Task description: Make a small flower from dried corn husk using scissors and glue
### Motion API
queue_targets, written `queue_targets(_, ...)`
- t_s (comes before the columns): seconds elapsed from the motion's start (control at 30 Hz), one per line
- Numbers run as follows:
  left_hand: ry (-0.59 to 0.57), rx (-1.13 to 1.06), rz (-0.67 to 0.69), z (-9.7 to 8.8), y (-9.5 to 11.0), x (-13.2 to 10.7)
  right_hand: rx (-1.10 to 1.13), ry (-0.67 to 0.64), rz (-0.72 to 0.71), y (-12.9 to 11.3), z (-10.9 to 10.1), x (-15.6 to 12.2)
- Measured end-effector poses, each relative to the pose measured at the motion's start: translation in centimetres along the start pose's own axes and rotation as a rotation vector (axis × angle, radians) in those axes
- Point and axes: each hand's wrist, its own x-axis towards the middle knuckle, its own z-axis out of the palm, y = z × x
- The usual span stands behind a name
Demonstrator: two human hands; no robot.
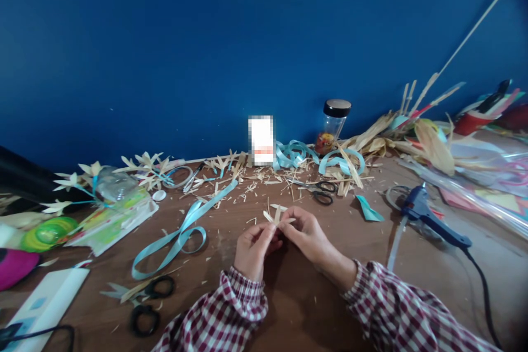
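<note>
Close together over the middle of the table, my left hand (254, 247) and my right hand (304, 236) both pinch a small pale flower (277, 214) made of dried husk petals. Its narrow petals spread out above the fingertips; its base is hidden between the fingers. Black-handled scissors (144, 300) lie half open to the left of my left hand, with husk scraps on the blades. A light blue ribbon (177, 242) curls behind them. Off to the right of my right hand is a blue glue gun (433, 217).
Husk scraps (264, 179) litter the back of the table. A second pair of scissors (324, 192) and a lidded jar (332, 126) stand or lie there. Finished-looking husk flowers (78, 181) sit at left, near a white power strip (49, 308). Dried husks (379, 135) pile up at right.
</note>
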Motion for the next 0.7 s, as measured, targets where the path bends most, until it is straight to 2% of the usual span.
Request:
queue_targets(0.47, -0.014, 0.086, -0.011, -0.5, -0.3, 0.5, 0.002, -0.04, -0.011, -0.2, 0.2, -0.1)
queue_targets(0.7, 0.013, 0.214, 0.002, 0.2, 0.8, 0.0, 0.074, -0.002, 0.005, 0.2, 0.3, 0.2)
